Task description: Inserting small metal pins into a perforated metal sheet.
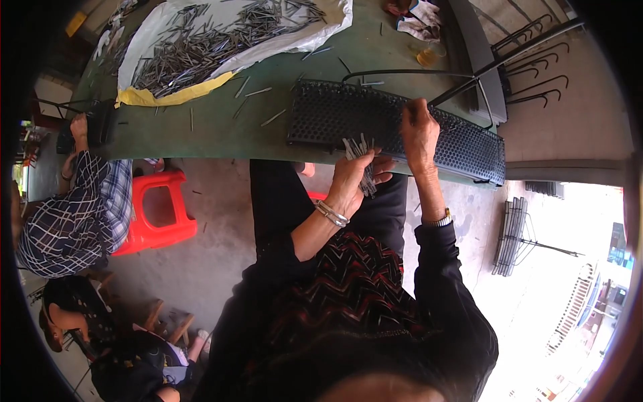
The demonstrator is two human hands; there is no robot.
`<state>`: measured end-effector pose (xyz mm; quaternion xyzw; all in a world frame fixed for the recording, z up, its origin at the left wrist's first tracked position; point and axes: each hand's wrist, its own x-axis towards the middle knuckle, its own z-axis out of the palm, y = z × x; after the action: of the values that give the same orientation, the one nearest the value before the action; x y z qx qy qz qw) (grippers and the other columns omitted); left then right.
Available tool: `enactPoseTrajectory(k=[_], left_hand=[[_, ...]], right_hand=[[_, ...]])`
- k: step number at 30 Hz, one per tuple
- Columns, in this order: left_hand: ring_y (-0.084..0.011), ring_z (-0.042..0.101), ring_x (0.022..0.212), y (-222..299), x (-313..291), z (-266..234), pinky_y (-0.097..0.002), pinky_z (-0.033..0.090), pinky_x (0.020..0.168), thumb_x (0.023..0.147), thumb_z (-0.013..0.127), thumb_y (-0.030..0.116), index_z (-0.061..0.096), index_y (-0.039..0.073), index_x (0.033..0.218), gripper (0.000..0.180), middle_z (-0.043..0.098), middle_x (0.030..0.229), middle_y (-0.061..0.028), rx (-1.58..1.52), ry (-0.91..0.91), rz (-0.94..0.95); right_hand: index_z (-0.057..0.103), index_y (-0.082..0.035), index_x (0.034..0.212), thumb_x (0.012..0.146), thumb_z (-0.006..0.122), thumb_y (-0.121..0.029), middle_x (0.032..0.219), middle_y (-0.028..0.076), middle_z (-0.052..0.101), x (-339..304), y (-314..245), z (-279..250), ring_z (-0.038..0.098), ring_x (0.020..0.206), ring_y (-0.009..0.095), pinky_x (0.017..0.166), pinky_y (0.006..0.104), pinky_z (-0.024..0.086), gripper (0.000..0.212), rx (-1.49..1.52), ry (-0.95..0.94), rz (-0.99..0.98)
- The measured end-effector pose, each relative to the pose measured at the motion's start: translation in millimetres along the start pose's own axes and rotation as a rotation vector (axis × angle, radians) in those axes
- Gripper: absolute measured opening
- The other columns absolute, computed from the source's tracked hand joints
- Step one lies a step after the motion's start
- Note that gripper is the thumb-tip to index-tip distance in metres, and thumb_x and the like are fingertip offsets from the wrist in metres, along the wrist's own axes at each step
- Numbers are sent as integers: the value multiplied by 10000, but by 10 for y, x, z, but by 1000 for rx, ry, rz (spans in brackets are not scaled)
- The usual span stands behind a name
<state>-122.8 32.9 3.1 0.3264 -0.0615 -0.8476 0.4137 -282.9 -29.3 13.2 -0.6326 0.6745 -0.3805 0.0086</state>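
Green tabletop (157,134) spreads before you over a pale concrete floor (224,201). Your bundle of thin grey strips (368,175) sits in your left hand (348,175), just below the table's near edge, its ends fanned unevenly; your thumb presses across it, with the other fingers around the far side. Just beyond, a long black perforated rack (331,110) lies along that edge, with a bent black rod (402,72) arching behind it. Your right hand (420,134) is over the rack's middle, fingers curled close together; you cannot tell from this view whether they pinch a strip. Farther up lies 1 white sheet (329,32) with a yellow border, heaped with a pile of dark strips (194,57). Loose strips (273,118) lie near it. Gloves (420,25) rest at the far right, above 1 cup of amber liquid (426,56). Left of you are 1 red stool (182,229) and 1 co-worker in a checked top (60,211).
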Motion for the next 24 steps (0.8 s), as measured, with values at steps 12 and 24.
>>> enactPoseTrajectory(k=[12,24], left_hand=[[-205,681,787,144,-168,-131,-296,527,601,914,613,197,622,18,1073,239,678,888,-111,101,-35,104],[-234,690,881,360,-413,-217,-279,533,604,899,632,181,598,15,1127,284,683,1041,-139,140,-36,99]], right_hand=[[649,1,989,860,662,-188,837,85,640,-103,-426,-313,604,771,149,696,302,475,229,367,-499,138],[647,32,920,844,618,-129,764,70,633,-47,-781,-237,581,739,118,670,265,458,180,578,-823,285]])
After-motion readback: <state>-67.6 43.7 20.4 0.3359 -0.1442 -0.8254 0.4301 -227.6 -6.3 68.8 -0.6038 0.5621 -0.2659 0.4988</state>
